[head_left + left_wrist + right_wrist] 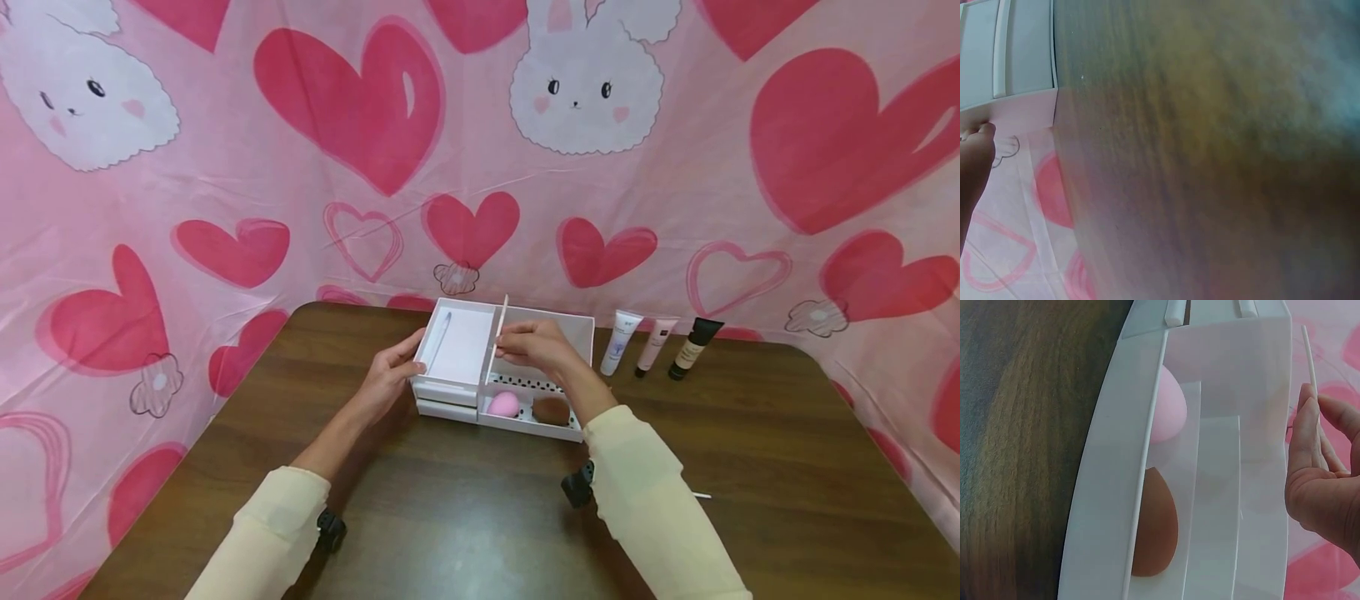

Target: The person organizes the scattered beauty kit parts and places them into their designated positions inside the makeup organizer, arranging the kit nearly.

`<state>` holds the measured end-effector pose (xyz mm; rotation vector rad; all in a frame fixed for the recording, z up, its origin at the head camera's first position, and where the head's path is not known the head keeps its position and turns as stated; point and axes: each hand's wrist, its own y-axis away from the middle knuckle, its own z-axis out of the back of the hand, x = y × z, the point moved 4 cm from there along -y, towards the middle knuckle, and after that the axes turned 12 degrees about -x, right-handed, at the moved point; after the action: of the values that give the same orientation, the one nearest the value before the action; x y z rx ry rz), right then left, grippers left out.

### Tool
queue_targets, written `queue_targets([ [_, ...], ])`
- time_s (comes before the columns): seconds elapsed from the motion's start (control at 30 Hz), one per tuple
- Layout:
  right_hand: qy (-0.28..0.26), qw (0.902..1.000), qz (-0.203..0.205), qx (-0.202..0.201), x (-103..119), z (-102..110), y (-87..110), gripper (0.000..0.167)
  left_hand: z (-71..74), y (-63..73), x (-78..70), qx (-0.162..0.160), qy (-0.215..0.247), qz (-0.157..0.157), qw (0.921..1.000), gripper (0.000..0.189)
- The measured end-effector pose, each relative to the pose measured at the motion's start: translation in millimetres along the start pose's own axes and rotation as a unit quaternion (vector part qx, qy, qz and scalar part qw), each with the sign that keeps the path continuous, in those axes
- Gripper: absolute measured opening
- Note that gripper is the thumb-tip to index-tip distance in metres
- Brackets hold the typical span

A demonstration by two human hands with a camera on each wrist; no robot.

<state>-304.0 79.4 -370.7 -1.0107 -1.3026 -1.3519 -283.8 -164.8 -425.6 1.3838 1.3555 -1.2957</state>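
A white desktop organizer (465, 346) stands on the table, with shallow drawers at its front left and open compartments on the right. My left hand (390, 371) rests against its left side, thumb near the front corner; in the left wrist view, a fingertip touches the side wall. Above the right compartments, my right hand (536, 343) pinches a thin white stick (1309, 356) between thumb and fingers. A pink makeup sponge (503, 405) and a brown rounded item (1157, 528) lie in the front compartment. On the left top tray lies a slim pale pen-like item (439, 340).
Three squeeze tubes stand right of the organizer: a white one (620, 343), a pink one (654, 348) and a black-and-beige one (692, 350). Another white stick (702, 496) shows beside the right sleeve. Heart-print cloth (480, 167) hangs behind the wooden table (450, 517).
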Motion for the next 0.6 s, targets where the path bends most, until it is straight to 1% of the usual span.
queue_targets([
  [0.27, -0.021, 0.9997, -0.012, -0.002, 1, -13, -9.6, 0.040, 0.5, 0.7, -0.1, 0.002, -0.006, -0.004, 1.0000, 0.066],
  [0.6, 0.000, 0.9997, -0.017, -0.016, 7, -29, -14.2, 0.035, 0.4, 0.1, -0.4, -0.001, -0.005, 0.000, 1.0000, 0.066],
])
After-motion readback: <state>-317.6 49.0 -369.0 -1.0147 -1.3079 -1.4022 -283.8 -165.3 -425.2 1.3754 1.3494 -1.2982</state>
